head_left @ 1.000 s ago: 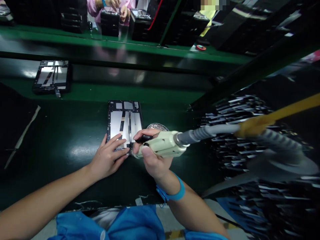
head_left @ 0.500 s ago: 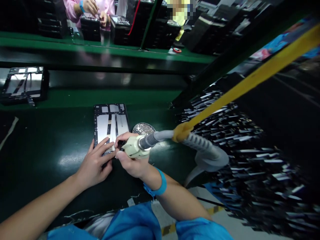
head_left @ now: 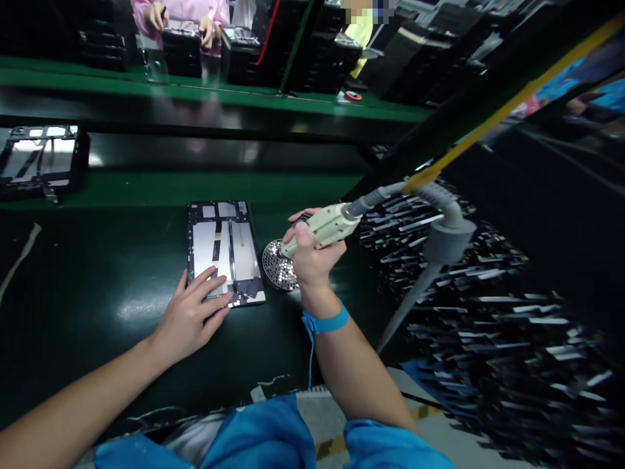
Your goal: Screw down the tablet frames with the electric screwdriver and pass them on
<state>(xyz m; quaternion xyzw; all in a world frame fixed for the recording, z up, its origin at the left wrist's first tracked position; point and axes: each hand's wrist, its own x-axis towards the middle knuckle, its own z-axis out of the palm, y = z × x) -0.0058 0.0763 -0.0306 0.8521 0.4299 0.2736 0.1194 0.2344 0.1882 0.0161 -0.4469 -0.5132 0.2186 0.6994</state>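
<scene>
An opened tablet lies on the dark green bench, its silver inside and black ribbon cables facing up. My left hand rests over its lower left corner, fingers stretched out and spread. To the right of the tablet, my right hand is wrapped round a pale green electric screwdriver, with a grey cord at its back end. The screwdriver's tip end points down at a round perforated screw tray with small shiny bits in it. My hand hides part of that tray.
A stack of opened tablets sits at the left back. A yellow strap holds up the grey cord on the right, beside dense rows of dark parts. Across the green ledge, a co-worker's hands are at black stacks.
My right hand has moved the screwdriver from the tablet's lower edge rightward and up to the screw tray. My left hand stays on the tablet. The strap and cord have swung right.
</scene>
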